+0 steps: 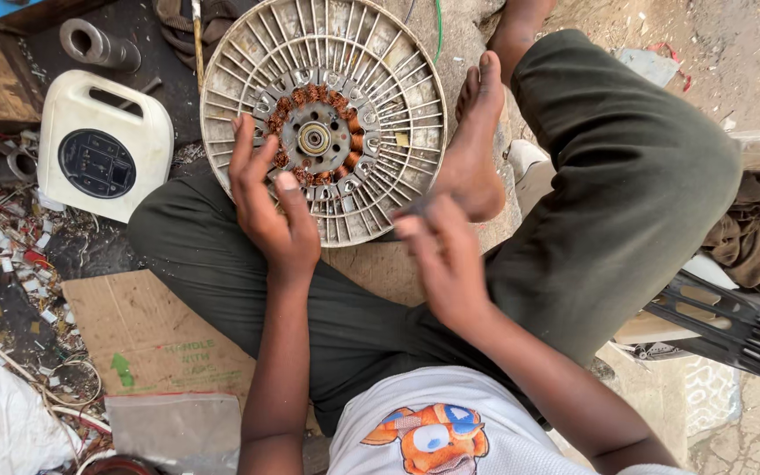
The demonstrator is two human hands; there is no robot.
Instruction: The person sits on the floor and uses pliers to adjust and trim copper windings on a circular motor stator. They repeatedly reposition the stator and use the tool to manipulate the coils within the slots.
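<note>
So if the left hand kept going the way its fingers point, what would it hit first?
Probably the ring of copper coils around the hub of the round white motor disc; the left hand already rests on its ribs.

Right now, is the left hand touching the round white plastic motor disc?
Touching: the head view shows the left hand with fingers resting on the round white plastic motor disc.

— What is that round thing on the ground?

— A round off-white plastic motor disc with radial ribs (324, 119), lying flat between the legs, close to the bare foot.

— And its middle?

— A ring of copper-wound coils (345, 104) encircles a dark metal hub with a shiny central bearing (314, 138). The disc looks grimy and worn.
</note>
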